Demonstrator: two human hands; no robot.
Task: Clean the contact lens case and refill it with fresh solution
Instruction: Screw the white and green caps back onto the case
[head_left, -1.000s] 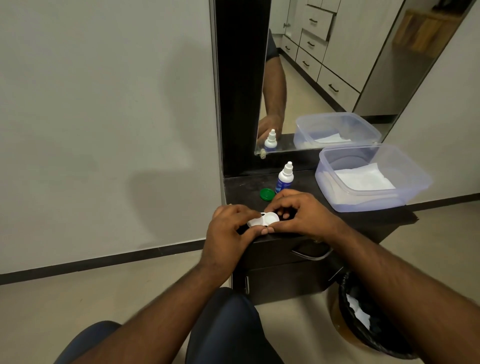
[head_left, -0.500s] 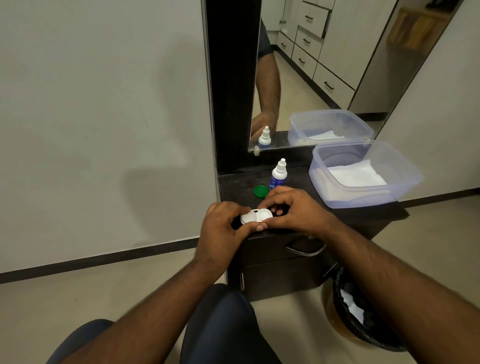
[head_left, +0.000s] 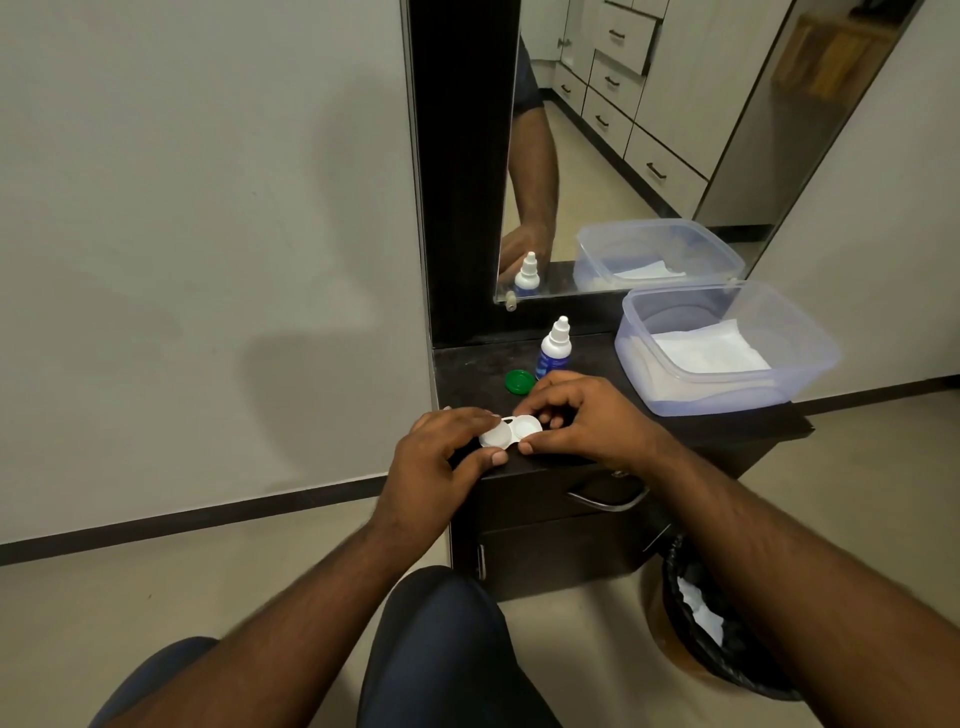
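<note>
Head view: contact lens case (head_left: 510, 431) sits at the front edge of the bench (head_left: 613, 384), close to its front-left corner. My left hand (head_left: 434, 457) has its grip pinched on the case's left end, fingertips over the left well. My right hand (head_left: 582, 415) has its grip pinched on the right end, thumb at the front edge of the case. Both wells look uncapped and white; can't tell if any liquid is inside.

Risks from here:
- Case is right at the bench lip. A slip from either grip and it likely drops to the floor or into the bin (head_left: 727, 623) below right.
- Green cap (head_left: 519, 380) lies loose just behind my hands, near the solution bottle (head_left: 553, 349). A backward knuckle nudge could knock the bottle over; its nozzle looks uncapped, so it might leak.
- The other cap isn't visible; it may be under a hand.
- Fingertips on the wells may contaminate them before refill.
- Plastic tub (head_left: 727, 343) with tissue sits well apart at the right, so wiping means one hand letting go.
</note>
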